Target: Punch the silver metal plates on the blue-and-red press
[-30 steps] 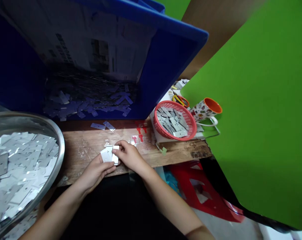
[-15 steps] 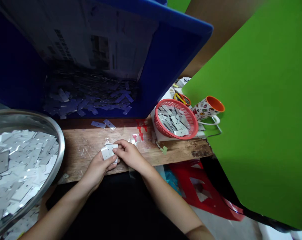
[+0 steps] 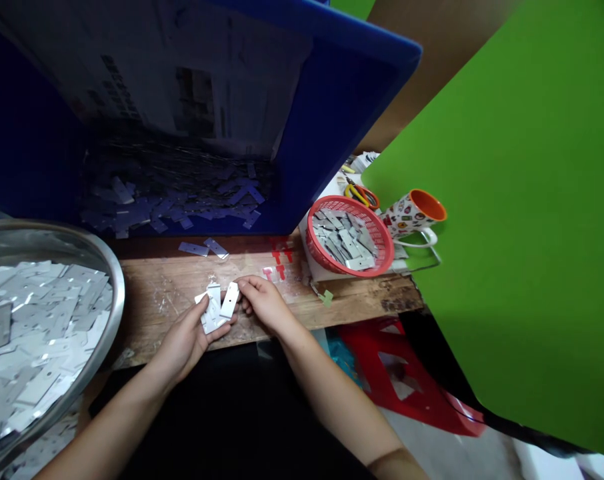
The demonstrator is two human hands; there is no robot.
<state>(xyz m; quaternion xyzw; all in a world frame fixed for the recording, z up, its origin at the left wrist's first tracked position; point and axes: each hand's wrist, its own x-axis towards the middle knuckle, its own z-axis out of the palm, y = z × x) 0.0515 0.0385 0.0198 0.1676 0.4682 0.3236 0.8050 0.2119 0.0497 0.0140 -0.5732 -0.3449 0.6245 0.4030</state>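
Note:
Several flat metal plates with small holes lie in my left hand, its thumb over their left edge. My right hand pinches one metal plate by its upper right end, tilted at the right side of the others. Both hands are above the front of the wooden bench. Two loose plates rest on the wood beyond them, in front of a big blue bin laid on its side with many plates inside.
A steel bowl heaped with plates stands at the left. On the right are a red basket of plates, scissors and a patterned mug. A green panel closes off the right side. Red tape pieces stick to the bench.
My right hand has drawn one plate out to the right of the bunch and turned it upright at a slant. My left hand has opened slightly beneath the others.

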